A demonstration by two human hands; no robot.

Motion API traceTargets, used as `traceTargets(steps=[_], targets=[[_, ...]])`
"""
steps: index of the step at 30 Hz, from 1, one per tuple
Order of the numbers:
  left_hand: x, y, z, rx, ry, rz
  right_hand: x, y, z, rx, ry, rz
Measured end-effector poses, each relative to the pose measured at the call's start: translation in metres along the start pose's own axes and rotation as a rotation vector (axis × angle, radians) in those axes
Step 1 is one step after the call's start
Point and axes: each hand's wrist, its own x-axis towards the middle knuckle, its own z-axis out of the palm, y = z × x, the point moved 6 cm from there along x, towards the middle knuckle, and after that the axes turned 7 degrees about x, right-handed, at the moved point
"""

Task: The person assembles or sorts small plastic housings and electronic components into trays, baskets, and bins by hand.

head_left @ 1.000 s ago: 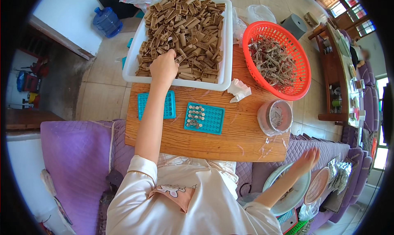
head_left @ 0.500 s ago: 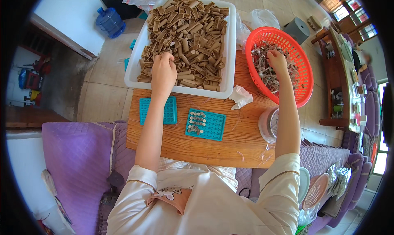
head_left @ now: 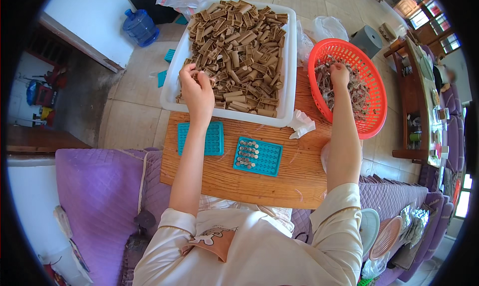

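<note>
Right hand now in the red basket

The left hand [head_left: 197, 91] curls over brown half-tube pieces [head_left: 244, 51] in the white tub [head_left: 291, 81]; whether it pinches one is unclear. The right hand [head_left: 340, 77], a second ago beside the table [head_left: 239, 188], now dips bunched fingers among dried strips [head_left: 360, 95] in the red basket [head_left: 382, 114], so both hands are at containers; its grip is hidden. Nearer the body, small discs [head_left: 248, 153] partly fill a teal tray [head_left: 269, 158].

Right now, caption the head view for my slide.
Left hand over a white tub of brown pieces, right hand inside a red basket.
</note>
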Motion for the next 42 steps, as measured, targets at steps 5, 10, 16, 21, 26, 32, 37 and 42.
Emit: traceTargets(steps=[5,10,16,21,26,32,37,42], targets=[[-0.002,-0.005,0.005,0.031,-0.067,-0.050,0.007,-0.007,-0.039,0.978,0.119,0.212],[-0.005,0.002,0.006,0.126,-0.144,-0.004,-0.012,-0.063,-0.112,1.491,0.155,0.112],[-0.006,-0.008,0.020,0.013,-0.301,-0.001,-0.085,-0.118,-0.155,1.456,-0.078,-0.039],[-0.036,0.015,0.004,-0.341,-0.470,-0.010,-0.212,-0.177,-0.147,0.502,-0.200,-0.254],[-0.126,0.090,-0.028,-0.501,-0.880,0.168,-0.292,-0.206,-0.143,0.273,-0.378,-0.841],[-0.139,0.094,-0.051,-0.317,-0.893,0.307,-0.316,-0.221,-0.153,0.116,-0.485,-1.126],[-0.151,0.087,-0.051,-0.291,-0.947,0.106,-0.320,-0.226,-0.155,0.143,-0.530,-1.125],[-0.157,0.083,-0.052,-0.435,-0.877,0.023,-0.319,-0.226,-0.158,0.168,-0.558,-1.088]])
